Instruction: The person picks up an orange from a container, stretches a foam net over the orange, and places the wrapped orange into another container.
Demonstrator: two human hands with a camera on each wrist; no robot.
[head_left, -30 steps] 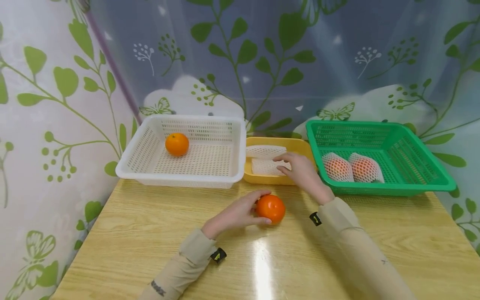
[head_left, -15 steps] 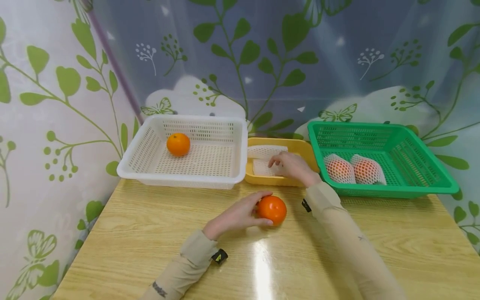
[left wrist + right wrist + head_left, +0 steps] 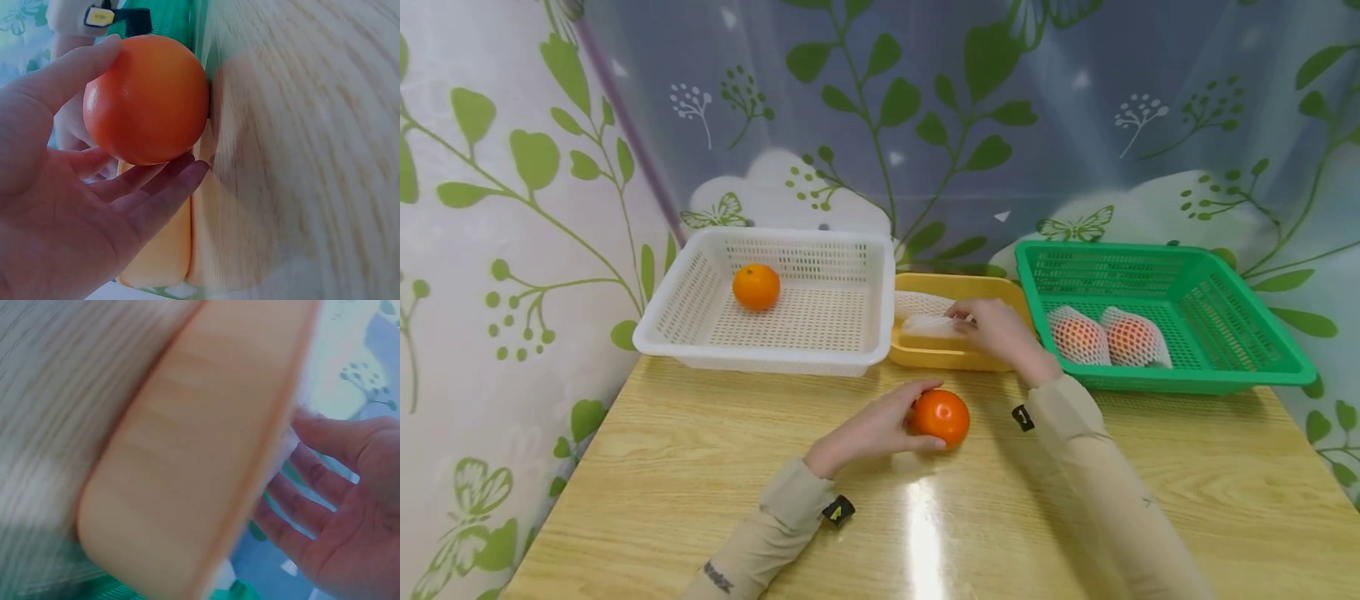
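An orange-red round fruit [image 3: 942, 419] rests on the wooden table, with the left hand [image 3: 880, 423] curled round its left side, thumb at the front. In the left wrist view, the thumb and fingers of the left hand [image 3: 81, 169] lie around the fruit [image 3: 147, 100]. Over the yellow tray [image 3: 951, 358], the right hand [image 3: 1000, 333] pinches a white foam net [image 3: 931, 326] by its right end. Another white net [image 3: 917, 303] lies behind it in the tray. In the right wrist view the tray's wall [image 3: 187, 444] hides most of what the right hand [image 3: 344, 506] holds.
A white basket [image 3: 760, 358] with one orange [image 3: 756, 287] stands at the left. At the right, a green basket [image 3: 1187, 380] holds two fruits in foam nets [image 3: 1078, 336]. A patterned curtain [image 3: 880, 125] hangs behind the table [image 3: 700, 433].
The right hand first reached down onto the front net, then shifted slightly right; the net is now pinched and partly raised. The left hand stays at the fruit.
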